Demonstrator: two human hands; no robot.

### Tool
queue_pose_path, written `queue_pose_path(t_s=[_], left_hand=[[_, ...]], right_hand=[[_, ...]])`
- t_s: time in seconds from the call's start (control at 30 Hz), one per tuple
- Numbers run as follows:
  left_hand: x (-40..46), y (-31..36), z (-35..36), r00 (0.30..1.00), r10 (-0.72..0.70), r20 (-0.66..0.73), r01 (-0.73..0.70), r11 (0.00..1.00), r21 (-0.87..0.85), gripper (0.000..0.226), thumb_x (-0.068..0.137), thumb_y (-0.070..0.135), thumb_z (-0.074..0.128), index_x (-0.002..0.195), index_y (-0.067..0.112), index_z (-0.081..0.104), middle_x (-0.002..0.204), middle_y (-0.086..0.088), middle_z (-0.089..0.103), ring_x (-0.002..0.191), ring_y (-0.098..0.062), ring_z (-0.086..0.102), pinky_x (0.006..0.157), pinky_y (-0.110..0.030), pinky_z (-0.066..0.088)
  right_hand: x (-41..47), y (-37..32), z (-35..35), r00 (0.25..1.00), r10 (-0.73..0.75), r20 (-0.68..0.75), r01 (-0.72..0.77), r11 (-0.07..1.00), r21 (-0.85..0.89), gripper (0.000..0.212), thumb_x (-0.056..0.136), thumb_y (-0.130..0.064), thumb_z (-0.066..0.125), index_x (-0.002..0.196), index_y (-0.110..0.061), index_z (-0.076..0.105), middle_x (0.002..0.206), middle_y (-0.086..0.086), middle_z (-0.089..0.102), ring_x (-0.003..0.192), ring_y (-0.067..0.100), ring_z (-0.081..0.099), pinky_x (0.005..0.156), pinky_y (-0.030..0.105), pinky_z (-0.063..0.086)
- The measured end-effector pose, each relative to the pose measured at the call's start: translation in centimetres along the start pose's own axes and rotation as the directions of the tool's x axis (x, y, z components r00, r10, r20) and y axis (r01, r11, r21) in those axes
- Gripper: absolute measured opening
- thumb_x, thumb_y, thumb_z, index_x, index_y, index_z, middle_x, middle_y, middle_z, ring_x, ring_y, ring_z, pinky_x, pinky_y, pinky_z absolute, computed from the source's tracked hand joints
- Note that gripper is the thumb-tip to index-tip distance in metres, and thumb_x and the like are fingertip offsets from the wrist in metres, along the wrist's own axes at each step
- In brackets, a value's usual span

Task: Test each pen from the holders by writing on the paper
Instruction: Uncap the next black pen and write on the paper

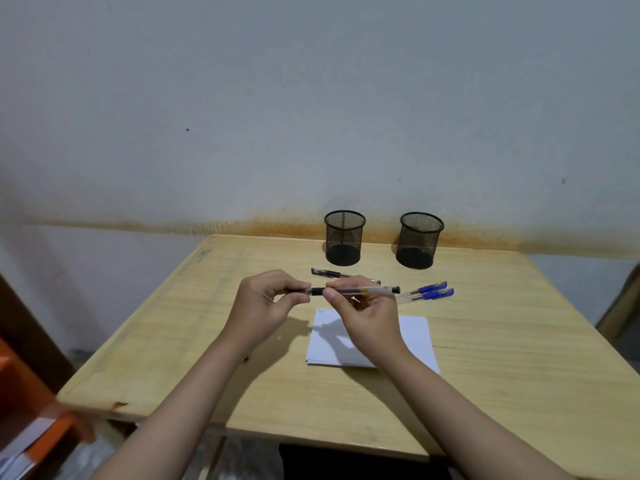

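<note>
Black ink is the pen (360,290) now in hand, held level above the far edge of the paper (414,332). The left hand (263,303) pinches its cap end, fingers curled round it; the right hand (367,306) grips the clear barrel between thumb and fingers. Whether the cap is coming off or going back on, I cannot tell.

As for progress, both holders stand bare of pens as far as the mesh shows, so every pen is already out on the table (173,341). The paper carries one faint mark near its far left corner, just beyond the right hand's wrist — too small to read. That suggests testing has barely started, or the strokes are very light. I judge most of the writing is left to do.

Counts:
- Holders — two, the left holder (344,237) and the right holder (419,240), both well beyond the hands.
- Pens — four in view: the one held, one dark pen (332,273) lying just beyond the hands, and two blue pens (427,293) side by side off the right hand's far side.
- Paper — one small stack or sheet, partly under the right forearm.
</note>
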State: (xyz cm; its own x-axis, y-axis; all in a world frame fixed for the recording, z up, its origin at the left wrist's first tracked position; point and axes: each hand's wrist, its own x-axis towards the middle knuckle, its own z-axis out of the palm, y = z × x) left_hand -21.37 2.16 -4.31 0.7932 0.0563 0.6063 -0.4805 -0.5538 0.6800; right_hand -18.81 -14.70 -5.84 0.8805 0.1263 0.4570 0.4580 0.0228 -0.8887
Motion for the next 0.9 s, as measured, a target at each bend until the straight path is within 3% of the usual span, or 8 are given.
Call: queue_pose_path(t_s=[0.1,0.2,0.33,0.43,0.53,0.63,0.77,0.9], left_hand=[[-0.1,-1.0,-1.4,0.999,-0.042,-0.02,0.042,0.998,0.046,0.013,0.071,0.002,0.075,0.078,0.012,0.075,0.073,0.016,0.071,0.074,-0.004,0.066,0.07,-0.017,0.051],[-0.7,-4.0,-5.7,0.94,-0.229,-0.252,0.266,0.956,0.121,0.018,0.075,0.0,0.071,0.077,0.019,0.072,0.075,0.012,0.068,0.077,0.001,0.063,0.073,-0.014,0.048],[-1.7,-6.7,-6.8,0.876,-0.407,-0.259,0.456,0.874,0.167,0.011,0.082,0.004,0.066,0.088,0.011,0.073,0.088,-0.002,0.07,0.083,-0.01,0.061,0.075,-0.021,0.044],[-2.3,-8.8,-5.5,0.897,-0.403,-0.182,0.44,0.853,0.281,0.017,0.082,0.003,0.065,0.097,0.005,0.072,0.097,-0.01,0.073,0.089,-0.018,0.064,0.08,-0.026,0.044],[-2.8,-10.3,-5.3,0.896,-0.412,-0.167,0.444,0.822,0.357,0.018,0.083,0.005,0.064,0.098,0.009,0.073,0.099,-0.008,0.073,0.095,-0.024,0.065,0.08,-0.027,0.046],[-3.0,-10.8,-4.9,0.93,-0.354,-0.096,0.358,0.819,0.448,0.019,0.085,0.005,0.061,0.098,0.012,0.073,0.098,-0.003,0.069,0.099,-0.023,0.057,0.078,-0.027,0.04],[-2.8,-11.6,-5.0,0.916,-0.395,-0.07,0.375,0.78,0.5,0.024,0.089,0.008,0.054,0.107,0.014,0.07,0.103,-0.001,0.062,0.105,-0.026,0.049,0.082,-0.032,0.041],[-2.6,-10.3,-4.5,0.921,-0.373,-0.116,0.383,0.807,0.45,0.028,0.094,0.014,0.047,0.116,0.009,0.063,0.114,-0.009,0.062,0.113,-0.031,0.051,0.092,-0.034,0.039]], right_hand=[[-0.2,-0.5,0.1,0.997,-0.061,-0.042,0.062,0.998,0.017,0.01,0.08,0.0,0.071,0.079,-0.01,0.07,0.075,-0.009,0.07,0.073,0.006,0.066,0.067,0.021,0.054],[1.0,-1.2,-3.2,0.971,-0.101,-0.215,0.12,0.99,0.076,0.019,0.083,0.004,0.065,0.077,-0.014,0.066,0.069,-0.015,0.069,0.065,0.004,0.063,0.064,0.018,0.053],[0.7,-0.8,-3.9,0.981,-0.037,-0.189,0.041,0.999,0.017,0.018,0.086,-0.006,0.065,0.075,-0.02,0.066,0.067,-0.011,0.068,0.065,0.013,0.063,0.067,0.038,0.056],[-0.2,0.0,-2.2,0.989,0.045,-0.141,-0.043,0.999,0.016,0.017,0.085,-0.008,0.066,0.074,-0.021,0.068,0.066,-0.01,0.068,0.065,0.015,0.062,0.068,0.041,0.055],[-0.5,0.5,-1.8,0.988,0.091,-0.126,-0.087,0.996,0.036,0.021,0.085,-0.005,0.066,0.072,-0.022,0.068,0.065,-0.013,0.068,0.063,0.006,0.062,0.064,0.029,0.055],[-0.6,0.8,-1.5,0.985,0.129,-0.112,-0.125,0.991,0.039,0.021,0.085,-0.006,0.067,0.072,-0.022,0.068,0.065,-0.009,0.068,0.065,0.005,0.063,0.061,0.021,0.054],[-0.3,1.1,-1.6,0.984,0.152,-0.094,-0.152,0.988,0.005,0.017,0.085,-0.009,0.067,0.074,-0.022,0.068,0.073,-0.003,0.069,0.072,0.014,0.064,0.067,0.03,0.057],[0.4,1.6,-2.1,0.977,0.186,-0.101,-0.187,0.982,-0.004,0.012,0.083,-0.012,0.07,0.078,-0.022,0.069,0.08,0.001,0.07,0.08,0.017,0.066,0.075,0.04,0.059]])
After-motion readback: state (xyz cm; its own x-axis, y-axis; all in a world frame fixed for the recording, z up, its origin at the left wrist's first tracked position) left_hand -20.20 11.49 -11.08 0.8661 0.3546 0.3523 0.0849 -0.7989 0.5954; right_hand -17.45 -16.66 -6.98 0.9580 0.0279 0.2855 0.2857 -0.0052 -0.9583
